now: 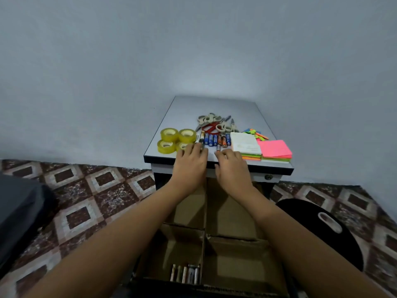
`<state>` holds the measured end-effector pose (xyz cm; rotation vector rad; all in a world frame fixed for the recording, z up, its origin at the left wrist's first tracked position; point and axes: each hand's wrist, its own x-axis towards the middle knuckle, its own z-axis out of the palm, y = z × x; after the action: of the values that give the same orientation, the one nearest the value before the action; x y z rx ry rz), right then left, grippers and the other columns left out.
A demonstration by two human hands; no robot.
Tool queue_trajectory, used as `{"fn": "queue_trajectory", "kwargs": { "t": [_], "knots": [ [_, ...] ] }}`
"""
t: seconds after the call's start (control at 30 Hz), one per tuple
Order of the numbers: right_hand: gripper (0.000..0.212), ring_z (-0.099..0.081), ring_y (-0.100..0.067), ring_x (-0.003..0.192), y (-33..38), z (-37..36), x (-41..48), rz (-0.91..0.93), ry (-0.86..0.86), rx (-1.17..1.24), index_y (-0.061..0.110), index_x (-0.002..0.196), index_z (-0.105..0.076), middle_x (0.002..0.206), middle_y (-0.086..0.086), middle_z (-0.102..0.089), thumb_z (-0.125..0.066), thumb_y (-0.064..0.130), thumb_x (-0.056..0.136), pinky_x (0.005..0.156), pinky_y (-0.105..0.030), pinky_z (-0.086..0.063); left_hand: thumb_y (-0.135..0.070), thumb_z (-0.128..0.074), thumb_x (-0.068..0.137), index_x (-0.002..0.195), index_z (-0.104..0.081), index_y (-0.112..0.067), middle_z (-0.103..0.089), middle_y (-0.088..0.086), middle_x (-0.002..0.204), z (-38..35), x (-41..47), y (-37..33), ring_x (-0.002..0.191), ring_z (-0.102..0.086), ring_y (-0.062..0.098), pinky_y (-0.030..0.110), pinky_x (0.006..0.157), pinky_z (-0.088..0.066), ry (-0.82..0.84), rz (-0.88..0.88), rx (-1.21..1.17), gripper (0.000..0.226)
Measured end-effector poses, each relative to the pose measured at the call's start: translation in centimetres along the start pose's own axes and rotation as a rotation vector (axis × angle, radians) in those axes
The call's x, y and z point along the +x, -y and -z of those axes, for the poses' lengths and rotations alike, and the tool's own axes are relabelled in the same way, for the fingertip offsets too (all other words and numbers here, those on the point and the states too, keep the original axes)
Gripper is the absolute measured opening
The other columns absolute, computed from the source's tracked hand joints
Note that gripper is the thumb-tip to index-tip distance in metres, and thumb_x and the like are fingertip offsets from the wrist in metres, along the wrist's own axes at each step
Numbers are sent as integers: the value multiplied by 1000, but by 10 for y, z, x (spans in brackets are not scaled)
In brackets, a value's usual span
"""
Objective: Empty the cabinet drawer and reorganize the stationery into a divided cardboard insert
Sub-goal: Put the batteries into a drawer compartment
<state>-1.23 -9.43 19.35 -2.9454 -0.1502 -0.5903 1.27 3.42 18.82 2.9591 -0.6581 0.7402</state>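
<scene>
On the grey cabinet top (214, 106) lie several yellow tape rolls (169, 134), a row of batteries (214, 139), scissors (211, 123), sticky-note pads (275, 148) and a white pad (245, 143). My left hand (191, 162) curls its fingers round a battery at the row's left end. My right hand (233, 168) pinches another battery (218, 148) near the front edge. Below, the open drawer holds a divided cardboard insert (204, 233); several batteries (185, 274) lie in its near left compartment.
A black round object with a handle slot (322, 229) sits on the patterned floor at the right. A dark grey object (19, 211) lies at the left. The cabinet stands against a plain wall. A lock (268, 177) is on the drawer front.
</scene>
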Motion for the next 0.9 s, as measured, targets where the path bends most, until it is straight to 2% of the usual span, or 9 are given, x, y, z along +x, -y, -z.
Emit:
{"fn": "queue_trajectory", "kwargs": {
  "t": [0.07, 0.13, 0.33, 0.4, 0.5, 0.57, 0.77, 0.9],
  "knots": [
    [46, -36, -29, 128, -2, -1, 8, 1, 35, -87, 12, 140, -37, 142, -11, -40, -47, 18, 95, 101, -40, -36, -24, -48, 88, 138, -37, -8, -39, 13, 141, -1, 6, 0, 131, -34, 31, 46, 101, -33, 52, 28, 87, 53],
    [53, -34, -30, 130, -1, -2, 15, -3, 79, -142, 11, 143, -31, 144, -12, -35, -49, 20, 94, 101, -42, -36, -30, -45, 90, 142, -29, -8, -32, 12, 145, -3, 11, 2, 135, -25, 30, 49, 105, -25, 93, 30, 148, 58],
    [42, -36, -29, 130, 3, -5, 18, 61, 114, -169, 10, 135, -40, 141, -14, -40, -49, 17, 94, 99, -43, -38, -28, -47, 89, 136, -37, -10, -40, 13, 139, -11, 12, 1, 133, -30, 30, 54, 105, -21, 117, -52, 190, 52],
    [38, -40, -29, 127, 2, -6, 16, 68, 83, -172, 11, 132, -43, 138, -13, -43, -48, 16, 94, 97, -42, -40, -28, -56, 85, 130, -46, -13, -46, 12, 134, -11, 10, 2, 128, -37, 30, 56, 104, -24, 95, -86, 206, 48],
    [37, -41, -29, 124, 0, -6, 14, 59, 69, -148, 11, 130, -45, 136, -13, -44, -49, 14, 93, 97, -41, -40, -26, -78, 63, 108, -63, -17, -62, 9, 111, -10, 9, 4, 106, -57, 28, 55, 92, -40, 44, -112, 242, 49],
    [37, -42, -28, 124, -1, -5, 14, 61, 60, -133, 11, 129, -46, 134, -13, -45, -50, 14, 93, 98, -41, -40, -23, -82, 54, 101, -67, -17, -64, 9, 102, -9, 9, 4, 96, -61, 28, 53, 86, -44, -13, -144, 221, 50],
    [29, -51, -29, 113, -6, -8, 12, 78, -35, -65, 7, 119, -53, 123, -15, -54, -54, 8, 90, 90, -39, -46, -14, -83, 54, 96, -67, -15, -65, 10, 95, -7, 6, 6, 88, -63, 28, 52, 82, -47, -109, -159, 168, 45],
    [23, -59, -33, 92, -8, -12, 7, 112, -127, 17, 1, 103, -62, 101, -19, -61, -63, -3, 81, 72, -40, -50, -11, -78, 63, 98, -65, -12, -67, 9, 93, -5, 2, 7, 85, -65, 28, 47, 79, -48, -241, -156, 56, 37]
  ]
}}
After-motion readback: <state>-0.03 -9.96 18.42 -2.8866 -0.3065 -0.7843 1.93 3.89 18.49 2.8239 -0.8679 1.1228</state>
